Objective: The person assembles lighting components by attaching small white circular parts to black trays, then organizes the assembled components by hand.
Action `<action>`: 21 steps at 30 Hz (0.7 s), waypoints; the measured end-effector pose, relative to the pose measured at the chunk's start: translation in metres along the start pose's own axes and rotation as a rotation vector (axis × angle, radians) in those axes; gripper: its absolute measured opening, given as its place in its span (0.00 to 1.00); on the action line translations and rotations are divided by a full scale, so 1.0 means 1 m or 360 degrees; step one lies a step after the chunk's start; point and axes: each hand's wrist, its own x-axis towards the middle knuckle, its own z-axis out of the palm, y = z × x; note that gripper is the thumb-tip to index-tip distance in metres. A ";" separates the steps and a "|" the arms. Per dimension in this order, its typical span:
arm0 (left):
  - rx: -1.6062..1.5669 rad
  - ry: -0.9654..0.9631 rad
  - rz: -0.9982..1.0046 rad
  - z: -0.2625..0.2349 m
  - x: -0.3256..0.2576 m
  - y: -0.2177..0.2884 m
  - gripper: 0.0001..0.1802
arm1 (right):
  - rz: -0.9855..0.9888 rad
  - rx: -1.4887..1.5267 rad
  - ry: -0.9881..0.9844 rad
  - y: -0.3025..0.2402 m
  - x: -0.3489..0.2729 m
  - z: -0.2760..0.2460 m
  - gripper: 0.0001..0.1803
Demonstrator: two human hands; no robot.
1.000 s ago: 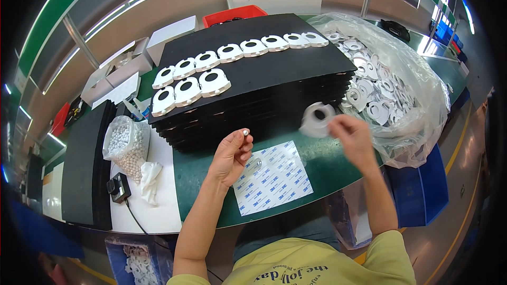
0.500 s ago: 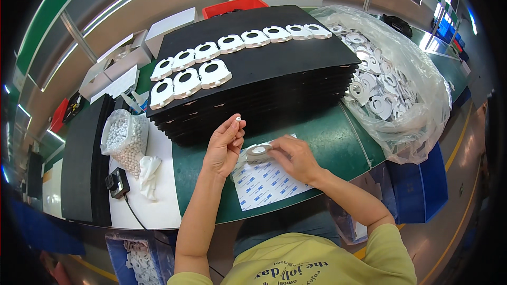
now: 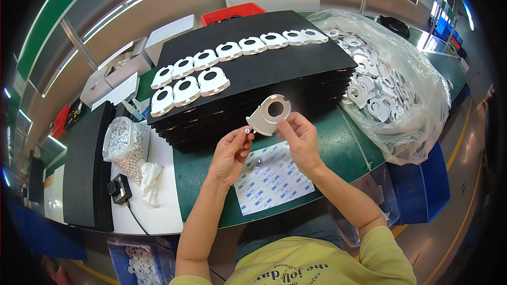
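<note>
Right hand [image 3: 302, 136] pinches a white plastic plate with a round hole [image 3: 269, 114], held up over the green table [image 3: 343, 148] just in front of the stack of black trays [image 3: 253, 74]. Plate faces the camera, long axis running lower-left to upper-right, holed rounded end up-right, narrow tab end down-left. Left hand [image 3: 231, 150] closed in a pinch on a small white pad [image 3: 246, 132], touching the plate's tab end. White adhesive sheet [image 3: 272, 178] lies flat below the hands. Top tray carries two rows of same white plates. Clear bag [image 3: 391, 84] on right full of loose plates; small clear bag [image 3: 124, 145] on left holds white pellets.
</note>
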 end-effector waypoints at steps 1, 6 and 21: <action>0.0046 -0.0017 0.0005 0.000 0.000 -0.001 0.10 | -0.0004 0.0001 0.0001 0.000 0.001 0.001 0.07; 0.0132 0.0006 -0.0006 0.004 -0.002 0.000 0.10 | -0.0096 -0.0056 -0.0062 0.002 0.003 0.002 0.07; 0.0077 0.0017 -0.0056 0.007 -0.005 -0.002 0.08 | -0.0263 -0.0223 -0.0091 -0.007 0.002 0.002 0.05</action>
